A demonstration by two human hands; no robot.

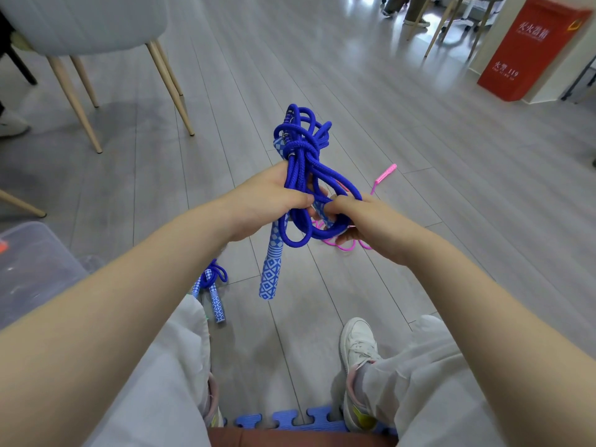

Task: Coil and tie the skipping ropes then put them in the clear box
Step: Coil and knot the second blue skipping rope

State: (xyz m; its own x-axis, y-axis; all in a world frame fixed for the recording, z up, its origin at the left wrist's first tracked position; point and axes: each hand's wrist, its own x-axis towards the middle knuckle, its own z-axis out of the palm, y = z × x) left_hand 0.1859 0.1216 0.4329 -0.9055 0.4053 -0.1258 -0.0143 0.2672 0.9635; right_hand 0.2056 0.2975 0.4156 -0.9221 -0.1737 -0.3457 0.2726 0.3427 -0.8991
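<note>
A blue skipping rope [303, 162] is bunched into loops with a knot near its top, held up in front of me over the floor. My left hand [267, 201] grips the bundle's middle. My right hand [361, 221] holds the lower loops and one patterned handle. The other blue-and-white handle [271, 269] hangs down below my left hand. A second blue rope [211, 285] lies coiled on the floor by my left knee. A pink rope [383, 175] lies loose on the floor behind my hands, partly hidden. The clear box [35, 266] stands at the left edge.
A grey chair with wooden legs [80, 43] stands at the far left. A red fire-extinguisher box [532, 50] is at the far right. Blue foam mat pieces [290, 421] lie under my feet. More chair legs and a person's feet show at the top.
</note>
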